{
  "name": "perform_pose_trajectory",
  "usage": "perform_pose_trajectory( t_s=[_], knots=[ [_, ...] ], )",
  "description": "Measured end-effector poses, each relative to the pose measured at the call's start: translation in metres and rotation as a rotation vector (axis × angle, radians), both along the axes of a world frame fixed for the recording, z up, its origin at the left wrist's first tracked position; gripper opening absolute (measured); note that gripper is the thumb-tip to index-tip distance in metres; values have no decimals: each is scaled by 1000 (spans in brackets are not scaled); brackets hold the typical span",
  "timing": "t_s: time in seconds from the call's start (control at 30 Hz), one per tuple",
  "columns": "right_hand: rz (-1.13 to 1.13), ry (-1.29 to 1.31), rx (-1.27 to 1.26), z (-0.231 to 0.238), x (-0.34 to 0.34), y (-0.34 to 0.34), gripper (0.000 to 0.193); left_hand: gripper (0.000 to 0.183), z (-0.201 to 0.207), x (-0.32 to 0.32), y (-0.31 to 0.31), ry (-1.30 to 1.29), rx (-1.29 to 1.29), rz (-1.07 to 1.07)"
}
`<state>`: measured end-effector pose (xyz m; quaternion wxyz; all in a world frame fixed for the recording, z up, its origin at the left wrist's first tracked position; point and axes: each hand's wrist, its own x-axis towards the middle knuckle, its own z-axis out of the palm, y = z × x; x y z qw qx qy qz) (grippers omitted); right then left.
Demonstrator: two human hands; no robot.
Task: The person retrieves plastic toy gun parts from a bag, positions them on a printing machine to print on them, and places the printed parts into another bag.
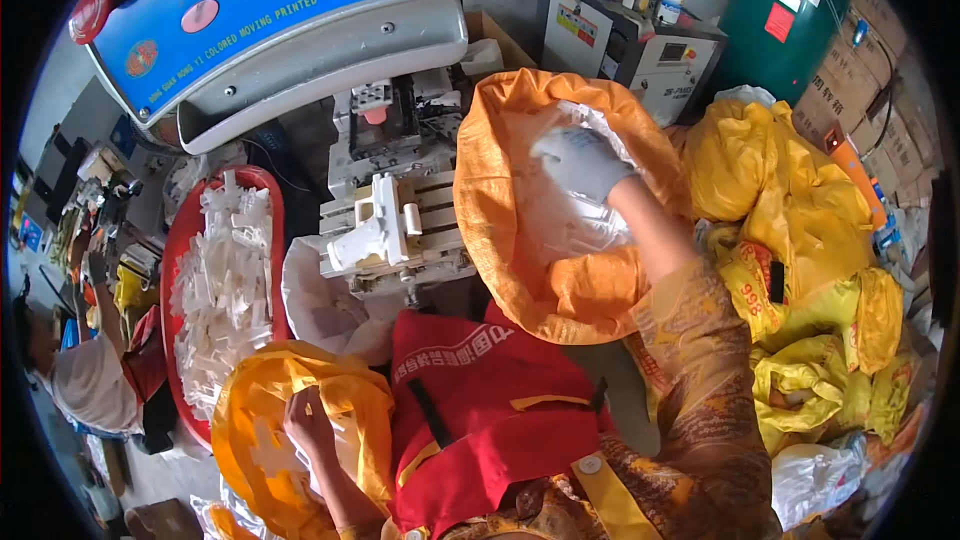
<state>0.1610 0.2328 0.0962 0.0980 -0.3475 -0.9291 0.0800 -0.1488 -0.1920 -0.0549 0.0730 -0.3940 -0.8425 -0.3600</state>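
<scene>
Step in hand, as judged: handling white plastic mouldings (pixel 592 232) at the open orange woven sack (pixel 497 240), where they lie inside, below and around the right hand (pixel 588 162). The right hand is inside the sack mouth, gloved in grey and blurred; whether it grasps a piece or is empty cannot be told. The left hand (pixel 310 422) is at the mouth of the yellow sack (pixel 240 395), fingers curled; whether they are closed on a piece cannot be told. Keep the rolled sack rim wide and the sleeve clear of it; lift each piece by its thicker body, since thin edges may snag or mark. Avoid pressing down on the pile. Materials: the orange sack is coarse, creased weave with a thick folded collar; the yellow sack looks thinner and softer. A smooth, matt white pistol-shaped moulding (pixel 362 232) rests on the slatted machine fixture (pixel 438 204). The glossy red oval tub (pixel 278 265) holds a loose heap of narrow, translucent, angular pieces (pixel 222 290)
</scene>
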Motion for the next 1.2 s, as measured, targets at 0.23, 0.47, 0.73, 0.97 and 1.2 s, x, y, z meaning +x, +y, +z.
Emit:
perform_pose_trajectory(
  t_s=[0.23,0.47,0.73,0.97,1.2],
  knots=[
    [-21,-328,-100,-28,14,28,39,13,-2,8,7,29,-4,-43],
    [-379,148,75,-9,92,38,26,13,2,7,10,-3,-24,-37],
    [-173,-84,-2,-23,108,27,37,12,13,8,26,-11,39,-22],
    [-116,-362,127,-34,87,53,62,8,15,19,25,-5,75,-24],
    [-135,-124,200,-24,82,46,58,4,14,28,40,28,133,-129]
  ],
)
